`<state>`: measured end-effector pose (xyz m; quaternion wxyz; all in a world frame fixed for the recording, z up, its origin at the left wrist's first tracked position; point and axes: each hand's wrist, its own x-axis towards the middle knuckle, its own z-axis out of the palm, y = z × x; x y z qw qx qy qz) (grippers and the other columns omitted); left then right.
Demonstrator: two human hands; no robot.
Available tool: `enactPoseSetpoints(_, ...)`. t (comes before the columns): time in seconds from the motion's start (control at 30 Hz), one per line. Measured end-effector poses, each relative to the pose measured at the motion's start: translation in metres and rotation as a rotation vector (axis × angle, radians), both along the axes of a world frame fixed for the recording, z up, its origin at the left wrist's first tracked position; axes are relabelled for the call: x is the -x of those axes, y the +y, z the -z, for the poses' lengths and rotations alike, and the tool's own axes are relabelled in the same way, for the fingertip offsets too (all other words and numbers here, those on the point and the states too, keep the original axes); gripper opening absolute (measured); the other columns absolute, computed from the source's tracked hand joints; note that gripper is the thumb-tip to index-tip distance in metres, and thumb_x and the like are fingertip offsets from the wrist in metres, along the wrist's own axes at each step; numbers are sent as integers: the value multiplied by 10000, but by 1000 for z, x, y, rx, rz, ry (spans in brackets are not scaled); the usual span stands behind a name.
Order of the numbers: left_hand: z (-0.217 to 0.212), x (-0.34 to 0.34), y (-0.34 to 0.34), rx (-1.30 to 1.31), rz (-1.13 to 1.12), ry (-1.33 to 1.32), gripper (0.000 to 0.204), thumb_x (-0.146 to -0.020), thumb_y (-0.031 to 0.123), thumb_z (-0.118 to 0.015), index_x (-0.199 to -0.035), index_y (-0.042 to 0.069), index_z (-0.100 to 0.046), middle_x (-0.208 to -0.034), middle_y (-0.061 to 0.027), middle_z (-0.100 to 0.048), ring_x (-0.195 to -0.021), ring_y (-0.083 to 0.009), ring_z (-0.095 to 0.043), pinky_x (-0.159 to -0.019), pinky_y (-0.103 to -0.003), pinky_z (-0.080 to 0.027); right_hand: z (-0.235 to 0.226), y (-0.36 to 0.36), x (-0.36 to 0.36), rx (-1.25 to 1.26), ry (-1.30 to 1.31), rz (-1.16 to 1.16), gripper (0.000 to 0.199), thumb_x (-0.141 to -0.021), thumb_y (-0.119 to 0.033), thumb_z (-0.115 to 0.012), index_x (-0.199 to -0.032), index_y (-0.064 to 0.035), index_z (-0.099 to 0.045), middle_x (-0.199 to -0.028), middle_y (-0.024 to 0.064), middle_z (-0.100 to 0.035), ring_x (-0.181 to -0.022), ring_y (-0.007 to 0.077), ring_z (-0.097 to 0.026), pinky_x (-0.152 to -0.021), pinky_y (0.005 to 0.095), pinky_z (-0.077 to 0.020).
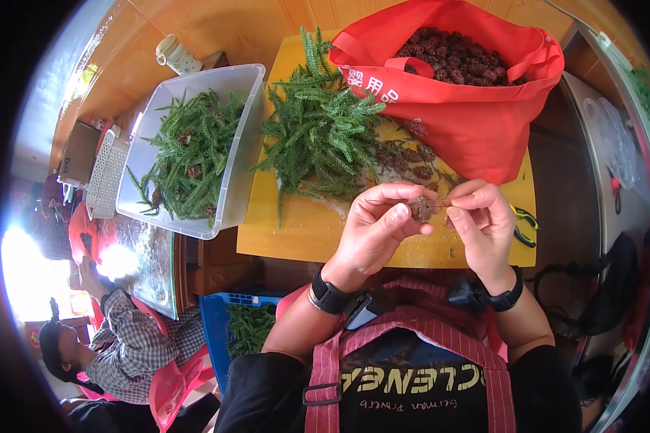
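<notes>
A small brown pine cone is held between the thumb and fingers of my left hand, over the near part of the yellow table. My right hand pinches a thin brownish strand at the cone's right side; it looks like wire, and its far end is hidden by my fingers. Several loose pine cones lie on the table just beyond my hands. To their left is a heap of green artificial fir sprigs. Pliers with yellow-and-black handles rest right of my right hand.
A red cloth bag full of pine cones stands at the far right of the yellow table. On the left, a clear plastic bin holds sprigs with cones. A blue crate sits lower left. Another person sits at far left.
</notes>
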<state>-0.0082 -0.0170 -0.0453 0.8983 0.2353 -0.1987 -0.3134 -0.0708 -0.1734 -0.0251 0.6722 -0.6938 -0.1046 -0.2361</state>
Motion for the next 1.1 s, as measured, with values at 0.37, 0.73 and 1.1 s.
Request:
enactPoseSetpoints(0.37, 4, -3, 1, -50, 57, -105, 244, -859, 190, -615, -1075, 76, -607, -1018, -182, -586, -908, -279, -597, -634, -286, -500, -17, -20, -7, 32, 143, -147, 102, -849, -35, -596, -893, -18, -506, -893, 78, -544, -708, 82, -518, -661, 207, -442)
enactPoseSetpoints(0.73, -9, 0, 3, -114, 247, -83, 272, -831, 254, -647, -908, -7, -642, -844, -165, -594, -675, -228, -602, -532, -256, -439, -18, -23, -24, 29, 232, -573, 586, -776, -393, -684, -1172, 10, -525, -1234, 149, -471, -1168, 222, -439, -961, 337, -339)
enactPoseSetpoints(1.1, -11, 4, 5, -166, 373, -22, 267, -793, 219, -681, -875, -31, -642, -786, -137, -598, -686, -170, -579, -549, -241, -438, -13, -16, -19, -137, 249, -789, 514, -683, -316, -778, -1046, -24, -560, -1254, 132, -455, -1229, 285, -375, -1029, 421, -268)
